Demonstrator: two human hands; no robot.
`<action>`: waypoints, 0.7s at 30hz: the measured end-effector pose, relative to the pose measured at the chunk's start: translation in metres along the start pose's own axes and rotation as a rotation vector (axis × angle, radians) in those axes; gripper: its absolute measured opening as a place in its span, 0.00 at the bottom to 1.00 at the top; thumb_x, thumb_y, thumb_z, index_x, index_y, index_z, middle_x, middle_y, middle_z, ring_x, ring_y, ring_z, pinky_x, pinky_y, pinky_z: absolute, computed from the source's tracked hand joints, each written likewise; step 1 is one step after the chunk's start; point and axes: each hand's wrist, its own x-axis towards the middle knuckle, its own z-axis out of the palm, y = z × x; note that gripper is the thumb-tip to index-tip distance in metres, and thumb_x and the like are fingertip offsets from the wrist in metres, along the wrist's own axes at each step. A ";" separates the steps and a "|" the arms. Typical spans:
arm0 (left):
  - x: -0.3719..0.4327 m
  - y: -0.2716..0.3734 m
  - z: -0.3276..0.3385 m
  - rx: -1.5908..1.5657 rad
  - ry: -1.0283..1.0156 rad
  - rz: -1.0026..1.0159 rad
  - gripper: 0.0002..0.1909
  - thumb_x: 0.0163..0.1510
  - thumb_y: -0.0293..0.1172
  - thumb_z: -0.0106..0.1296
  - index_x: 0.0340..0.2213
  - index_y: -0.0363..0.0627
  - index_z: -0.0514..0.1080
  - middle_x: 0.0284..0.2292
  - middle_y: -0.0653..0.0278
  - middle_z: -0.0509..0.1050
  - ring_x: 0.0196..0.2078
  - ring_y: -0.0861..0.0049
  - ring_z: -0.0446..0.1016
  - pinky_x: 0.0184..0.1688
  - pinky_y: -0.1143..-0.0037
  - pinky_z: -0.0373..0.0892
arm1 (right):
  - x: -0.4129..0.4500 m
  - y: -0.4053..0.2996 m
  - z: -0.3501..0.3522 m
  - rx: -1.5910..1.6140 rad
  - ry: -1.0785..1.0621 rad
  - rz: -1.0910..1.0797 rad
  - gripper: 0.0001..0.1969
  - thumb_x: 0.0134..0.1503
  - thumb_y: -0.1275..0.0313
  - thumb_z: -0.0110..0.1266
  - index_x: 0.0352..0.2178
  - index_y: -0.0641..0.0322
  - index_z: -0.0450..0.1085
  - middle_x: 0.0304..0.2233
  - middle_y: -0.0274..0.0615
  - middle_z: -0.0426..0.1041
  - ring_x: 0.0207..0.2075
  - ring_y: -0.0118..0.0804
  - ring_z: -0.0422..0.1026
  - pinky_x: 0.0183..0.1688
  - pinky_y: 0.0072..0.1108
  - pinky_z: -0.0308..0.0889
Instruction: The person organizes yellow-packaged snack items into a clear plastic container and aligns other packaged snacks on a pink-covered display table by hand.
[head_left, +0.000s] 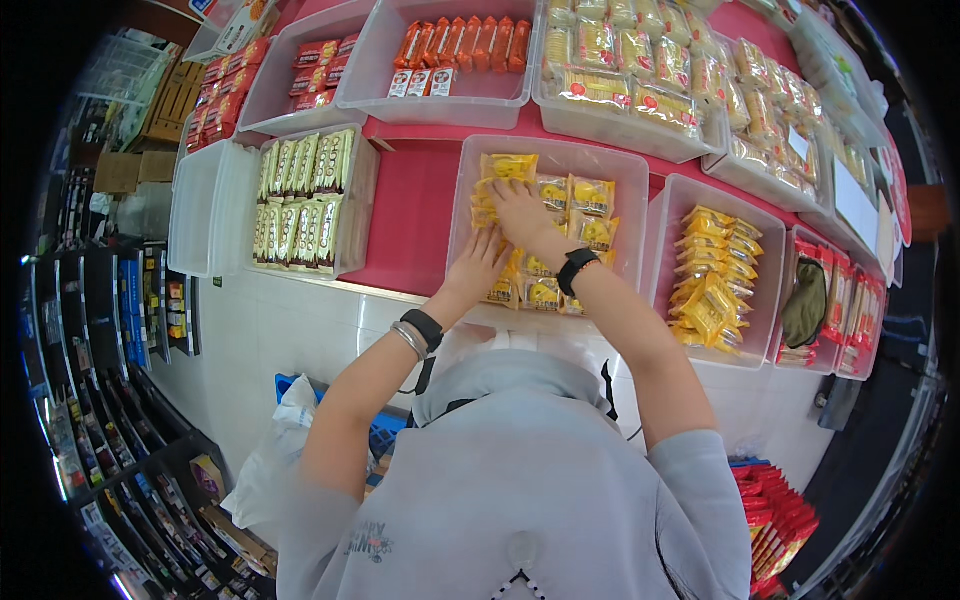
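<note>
Yellow-wrapped snack packs (592, 196) lie in rows inside a translucent plastic bin (634, 180) before me. My right hand (519, 214) rests on packs in the bin's left part, fingers stretched towards the back. Just to its left and nearer me, my left hand (478, 262) reaches over the bin's left side, its fingertips by the same packs. The two hands nearly touch or touch; which, I cannot tell. What lies under the palms and fingers is hidden, so any grip on a pack does not show.
A bin of cream-wrapped bars (304, 199) stands left on the red table (416, 217), beside an upright translucent bin (206, 210). Right is a bin of yellow packs (712, 277). Behind are bins of red packs (465, 45) and pale pastries (596, 90). A white bag (277, 450) lies on the floor.
</note>
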 end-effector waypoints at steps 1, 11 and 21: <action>-0.001 0.000 -0.001 -0.012 -0.006 0.012 0.25 0.50 0.30 0.40 0.51 0.35 0.56 0.52 0.42 0.55 0.57 0.51 0.53 0.59 0.62 0.49 | 0.002 -0.002 0.002 0.001 -0.001 -0.002 0.26 0.48 0.73 0.46 0.51 0.64 0.57 0.51 0.42 0.59 0.53 0.46 0.57 0.55 0.38 0.53; 0.001 0.001 -0.001 -0.034 0.026 0.010 0.24 0.50 0.30 0.40 0.49 0.35 0.58 0.50 0.40 0.58 0.56 0.51 0.55 0.59 0.61 0.49 | 0.010 -0.008 -0.002 0.007 0.140 0.166 0.29 0.48 0.71 0.46 0.54 0.63 0.54 0.57 0.47 0.52 0.60 0.47 0.48 0.59 0.42 0.42; 0.002 0.000 0.004 -0.046 -0.064 0.029 0.27 0.49 0.26 0.40 0.52 0.34 0.56 0.53 0.40 0.54 0.58 0.50 0.52 0.59 0.61 0.48 | 0.018 0.001 0.006 0.059 -0.045 0.111 0.29 0.48 0.71 0.46 0.54 0.62 0.55 0.59 0.45 0.49 0.62 0.45 0.44 0.59 0.47 0.39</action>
